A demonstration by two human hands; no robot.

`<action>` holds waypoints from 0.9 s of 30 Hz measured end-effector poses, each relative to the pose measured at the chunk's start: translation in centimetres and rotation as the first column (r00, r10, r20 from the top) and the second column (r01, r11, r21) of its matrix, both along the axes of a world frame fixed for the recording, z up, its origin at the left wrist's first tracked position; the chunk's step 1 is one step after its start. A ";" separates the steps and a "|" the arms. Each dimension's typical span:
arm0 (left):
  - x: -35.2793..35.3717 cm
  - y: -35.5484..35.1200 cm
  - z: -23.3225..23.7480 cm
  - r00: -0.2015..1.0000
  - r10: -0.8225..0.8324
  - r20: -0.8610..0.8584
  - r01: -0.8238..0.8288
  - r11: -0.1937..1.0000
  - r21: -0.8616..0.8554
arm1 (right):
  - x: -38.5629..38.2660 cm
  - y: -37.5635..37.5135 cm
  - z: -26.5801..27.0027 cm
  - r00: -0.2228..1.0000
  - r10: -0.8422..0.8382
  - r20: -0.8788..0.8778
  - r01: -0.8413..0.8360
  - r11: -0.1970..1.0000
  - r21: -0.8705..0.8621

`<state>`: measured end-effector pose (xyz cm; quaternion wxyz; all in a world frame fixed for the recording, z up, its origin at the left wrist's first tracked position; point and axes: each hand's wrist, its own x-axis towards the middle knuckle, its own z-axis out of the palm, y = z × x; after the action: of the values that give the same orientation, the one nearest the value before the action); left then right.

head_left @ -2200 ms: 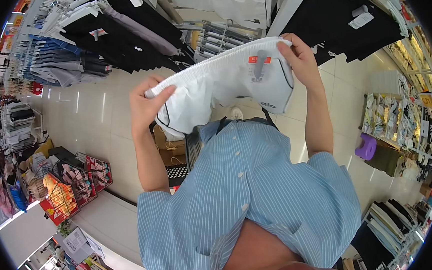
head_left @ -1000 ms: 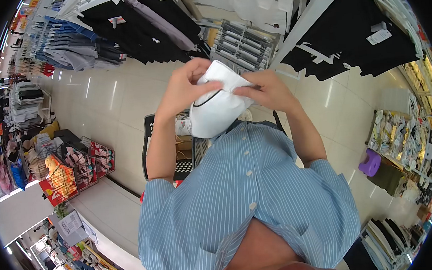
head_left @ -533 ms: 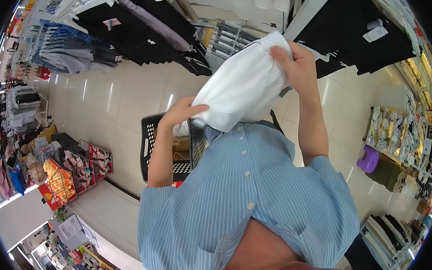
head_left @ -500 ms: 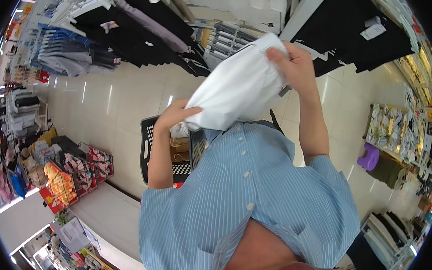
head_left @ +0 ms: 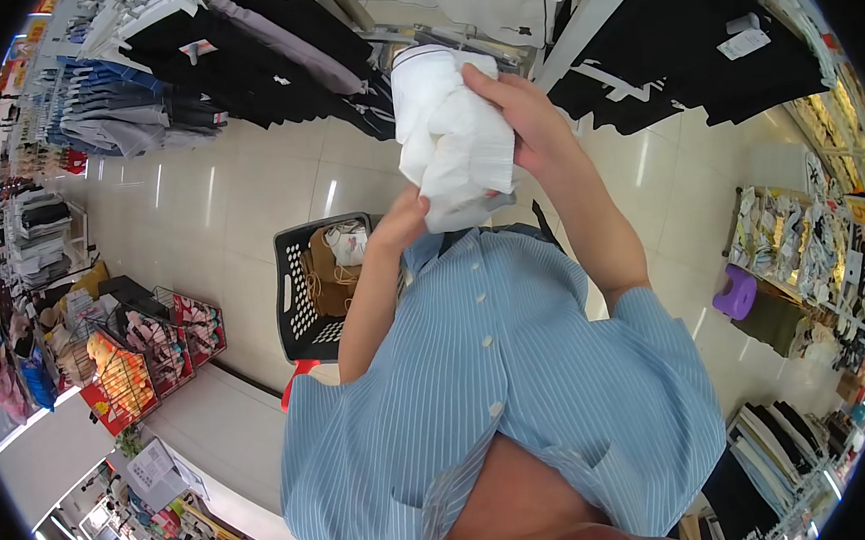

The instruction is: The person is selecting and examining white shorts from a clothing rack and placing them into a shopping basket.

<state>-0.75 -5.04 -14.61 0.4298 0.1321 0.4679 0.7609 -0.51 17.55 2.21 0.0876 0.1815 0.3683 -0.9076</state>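
- Clothing store, pale tiled floor (head_left: 247, 203); black garments (head_left: 679, 62) hang on the rack at right, more dark garments (head_left: 229, 79) hang at left.
- White garment (head_left: 443, 129): held up in front of the person's striped shirt (head_left: 392, 403), above the floor, bunched into a compact bundle.
- Right hand (head_left: 531, 123): partly closed, thumb on top of the cloth, gripping its right side.
- Left hand (head_left: 404, 217): curled in at the lower left end, pinching cloth; fingertips partly hidden.
- Change: half a second ago the garment was spread wide between hands well apart; now it's gathered up and the hands are nearer each other.
- Black basket (head_left: 291, 280) beside the left forearm shows more fully than before, brown item (head_left: 331, 282) inside.
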 end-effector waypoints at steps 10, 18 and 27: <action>0.8 4.0 7.2 0.891 0.093 0.443 -0.103 0.995 -0.001 | -2.3 1.4 -5.7 0.961 0.250 0.116 -0.262 0.959 0.104; 0.0 5.7 8.1 0.863 0.379 0.334 -0.330 0.923 -0.196 | -0.6 4.6 -6.7 0.974 0.227 -0.010 -0.185 0.817 0.547; -0.4 4.7 7.7 0.802 0.281 0.527 -0.313 0.949 -0.028 | 2.6 4.6 -6.8 0.923 0.380 -0.052 -0.182 0.553 0.813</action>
<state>-1.15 -0.31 -6.92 0.4124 -0.1427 0.3243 0.8393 2.10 22.19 -4.57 0.1008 0.0373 0.7645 -0.6355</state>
